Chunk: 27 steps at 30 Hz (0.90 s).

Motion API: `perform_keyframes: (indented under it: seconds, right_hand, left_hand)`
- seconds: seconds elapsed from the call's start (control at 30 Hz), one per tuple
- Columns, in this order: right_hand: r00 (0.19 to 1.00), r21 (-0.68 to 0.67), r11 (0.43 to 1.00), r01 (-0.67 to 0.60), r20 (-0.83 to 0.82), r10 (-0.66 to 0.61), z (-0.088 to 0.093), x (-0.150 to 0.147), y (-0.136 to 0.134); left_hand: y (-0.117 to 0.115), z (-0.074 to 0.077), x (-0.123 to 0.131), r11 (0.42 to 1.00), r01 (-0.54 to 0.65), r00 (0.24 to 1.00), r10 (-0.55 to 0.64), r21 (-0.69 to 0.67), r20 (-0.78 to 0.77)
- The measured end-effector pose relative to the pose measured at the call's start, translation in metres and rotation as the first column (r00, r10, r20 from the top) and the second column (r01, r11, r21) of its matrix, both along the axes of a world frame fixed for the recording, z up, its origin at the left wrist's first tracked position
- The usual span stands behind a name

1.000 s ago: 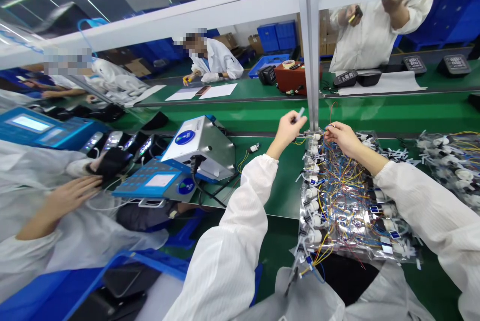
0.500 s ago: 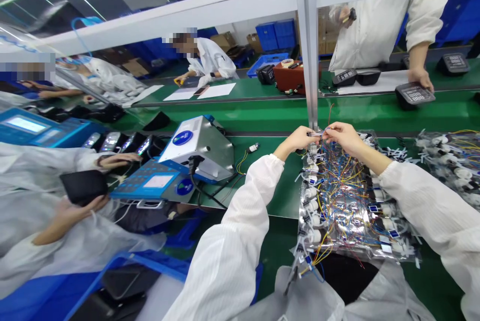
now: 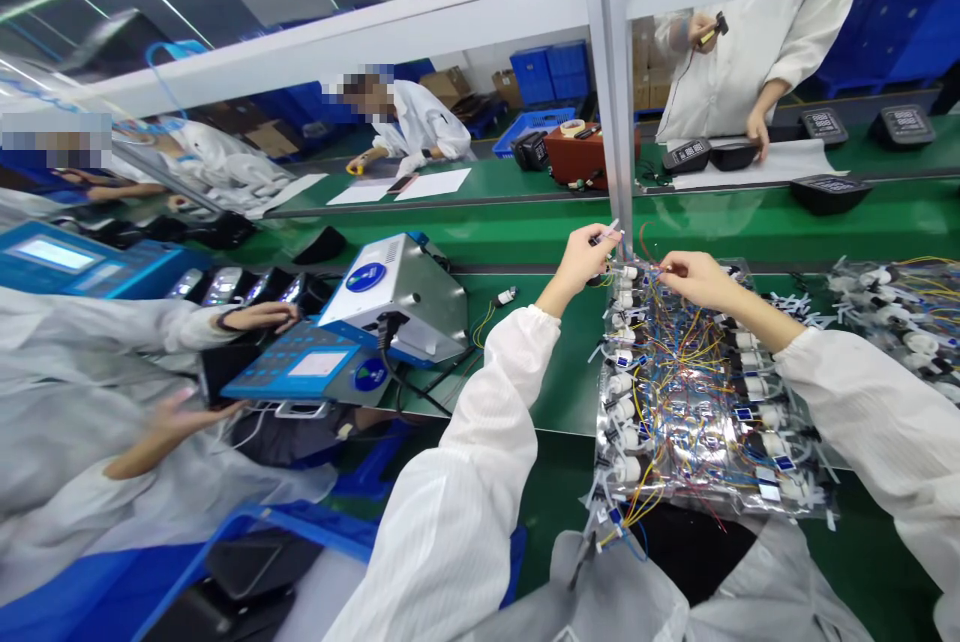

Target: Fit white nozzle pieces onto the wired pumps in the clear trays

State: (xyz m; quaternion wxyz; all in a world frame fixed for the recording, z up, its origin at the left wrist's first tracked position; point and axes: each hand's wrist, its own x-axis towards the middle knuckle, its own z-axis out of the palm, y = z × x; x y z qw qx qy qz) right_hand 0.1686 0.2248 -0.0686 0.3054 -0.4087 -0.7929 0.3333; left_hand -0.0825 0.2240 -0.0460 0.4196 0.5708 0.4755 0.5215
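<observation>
A clear tray [image 3: 679, 507] packed with small white parts and tangled blue, yellow and red wires lies on the green bench in front of me. Over its far end, my left hand [image 3: 581, 262] is raised and pinched on a small pale strip [image 3: 609, 230]. My right hand [image 3: 694, 279] is closed just right of it, its fingertips pinching thin wires [image 3: 651, 270] at the tray's far edge. Both arms are in white sleeves.
An aluminium post [image 3: 611, 92] rises just behind my hands. A grey-and-blue tester [image 3: 397, 297] with a blue keypad unit [image 3: 307, 362] stands to the left, where a co-worker's hands [image 3: 259, 317] work. Another wire tray [image 3: 896, 312] lies at right. A conveyor belt [image 3: 525, 222] with black devices runs behind; people work beyond it.
My left hand met the right one at the tray's far edge, then lifted up and left with the pale strip. The co-worker at left put down a black device.
</observation>
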Motion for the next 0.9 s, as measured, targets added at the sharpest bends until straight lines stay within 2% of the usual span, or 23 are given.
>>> perform_keyframes:
  seconds: [0.07,0.13,0.23,0.33,0.43,0.5,0.57,0.63,0.7,0.77,0.9]
  right_hand:
    - [0.994,-0.089,0.995,0.053,-0.092,-0.061,0.004,0.005,0.003]
    - [0.969,-0.222,0.972,0.071,-0.214,-0.12,0.009,0.005,0.005]
    - [0.912,-0.355,0.934,0.044,-0.368,-0.183,0.018,0.0,0.005]
    - [0.89,-0.368,0.928,0.059,-0.402,-0.215,0.03,-0.009,0.006]
    - [0.904,-0.393,0.916,0.085,-0.357,-0.237,0.041,-0.014,0.008]
    - [0.933,-0.425,0.902,0.075,-0.29,-0.214,0.047,-0.013,0.009]
    - [0.973,-0.444,0.895,0.026,-0.196,-0.125,0.049,-0.009,0.008]
    - [0.996,-0.448,0.893,-0.042,-0.084,0.004,0.049,-0.005,0.006]
    - [0.996,-0.43,0.9,-0.064,0.035,0.088,0.047,-0.001,0.004]
    - [0.991,-0.379,0.925,-0.015,0.118,0.065,0.044,0.004,0.003]
    - [0.994,-0.365,0.927,0.089,0.088,-0.06,0.034,0.014,0.009]
  left_hand:
    - [-0.001,0.008,-0.007,0.998,0.035,0.979,-0.023,0.057,-0.203]
    - [-0.001,0.015,-0.012,0.995,0.037,0.953,-0.006,0.097,-0.304]
    - [0.004,0.023,-0.019,0.989,-0.034,0.965,0.069,0.141,-0.253]
    - [0.008,0.034,-0.029,0.972,-0.122,0.979,0.152,0.202,-0.139]
    - [0.007,0.049,-0.043,0.944,-0.231,0.966,0.251,0.237,-0.061]
    - [0.002,0.06,-0.054,0.932,-0.263,0.951,0.295,0.252,-0.098]
    - [-0.005,0.07,-0.063,0.94,-0.194,0.92,0.274,0.28,-0.28]
    - [-0.011,0.077,-0.071,0.953,-0.068,0.821,0.222,0.296,-0.526]
    - [-0.014,0.081,-0.079,0.949,0.004,0.711,0.219,0.316,-0.668]
    - [-0.012,0.083,-0.085,0.925,-0.02,0.691,0.287,0.379,-0.664]
    - [-0.006,0.088,-0.095,0.848,-0.17,0.769,0.433,0.503,-0.471]
